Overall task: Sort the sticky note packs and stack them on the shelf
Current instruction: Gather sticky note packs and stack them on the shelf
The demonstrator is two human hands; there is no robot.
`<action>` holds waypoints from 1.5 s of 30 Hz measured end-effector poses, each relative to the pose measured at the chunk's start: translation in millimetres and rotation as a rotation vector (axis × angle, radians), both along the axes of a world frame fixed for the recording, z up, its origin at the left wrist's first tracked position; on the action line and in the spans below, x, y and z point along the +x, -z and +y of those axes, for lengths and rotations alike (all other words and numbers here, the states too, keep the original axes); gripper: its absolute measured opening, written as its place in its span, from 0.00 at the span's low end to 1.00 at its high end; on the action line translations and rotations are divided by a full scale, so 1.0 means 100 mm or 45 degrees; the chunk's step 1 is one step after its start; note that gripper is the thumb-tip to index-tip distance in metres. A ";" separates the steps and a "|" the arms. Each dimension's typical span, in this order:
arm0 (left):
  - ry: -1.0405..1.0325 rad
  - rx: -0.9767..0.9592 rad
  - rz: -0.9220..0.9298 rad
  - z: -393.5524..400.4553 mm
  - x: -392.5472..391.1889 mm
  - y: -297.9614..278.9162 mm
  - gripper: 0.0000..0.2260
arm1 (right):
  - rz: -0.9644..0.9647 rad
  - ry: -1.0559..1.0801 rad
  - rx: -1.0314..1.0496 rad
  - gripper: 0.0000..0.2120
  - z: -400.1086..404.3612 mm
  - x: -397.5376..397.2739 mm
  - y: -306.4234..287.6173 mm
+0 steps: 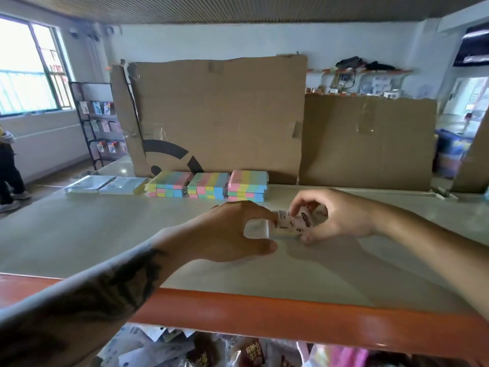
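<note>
On the grey shelf board (105, 234) lies a small wrapped sticky note pack (289, 226) with a white printed label. My left hand (227, 231) pinches its left end between thumb and fingers. My right hand (333, 215) grips its right end, fingers curled over the top. Behind them, against the cardboard, stand three stacks of multicoloured sticky note packs: left (169, 185), middle (209, 186) and right (247, 186). Two flat silvery packs (105, 184) lie left of those stacks.
Large cardboard sheets (219, 115) wall off the back of the shelf. An orange shelf rail (291, 311) runs along the front edge, with wrapped goods (201, 350) below it. A person (8, 170) stands at the far left near a display rack (100, 123).
</note>
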State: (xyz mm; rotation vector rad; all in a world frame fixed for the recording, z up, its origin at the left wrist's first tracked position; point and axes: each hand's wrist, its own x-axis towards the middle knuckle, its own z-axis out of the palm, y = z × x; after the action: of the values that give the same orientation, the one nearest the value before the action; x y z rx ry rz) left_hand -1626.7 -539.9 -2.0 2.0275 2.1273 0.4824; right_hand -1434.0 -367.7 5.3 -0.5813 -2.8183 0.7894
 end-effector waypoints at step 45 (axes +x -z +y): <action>-0.125 0.365 0.244 -1.38 -0.98 -0.26 0.33 | 0.396 -0.097 -0.890 0.17 -1.16 -1.27 -0.06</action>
State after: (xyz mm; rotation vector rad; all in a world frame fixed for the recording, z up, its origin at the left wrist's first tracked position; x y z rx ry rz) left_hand -1724.4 -677.9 23.6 2.2039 2.3997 0.6672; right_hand -1560.6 -483.9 11.1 -0.3809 -2.2484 1.7273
